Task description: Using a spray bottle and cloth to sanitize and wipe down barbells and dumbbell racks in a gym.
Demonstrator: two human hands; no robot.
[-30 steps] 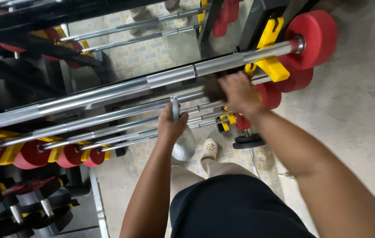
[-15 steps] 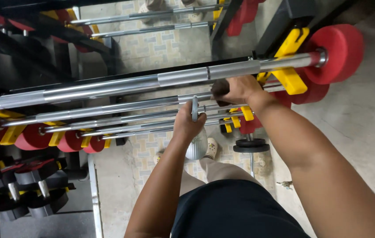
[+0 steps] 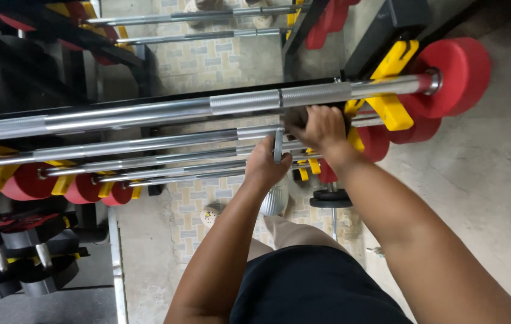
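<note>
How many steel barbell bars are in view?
7 long silver steel barbell bars: five stacked nearest, top one, then four below; two farther off at the frame's top. Others may be hidden.

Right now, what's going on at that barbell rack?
A person stands over a rack of barbells. The right hand presses a dark cloth against the top steel barbell, close to its red weight plate. The left hand holds a small grey cylinder-shaped item just below that bar; what it is cannot be told. More barbells with red plates lie on the lower yellow hooks.
</note>
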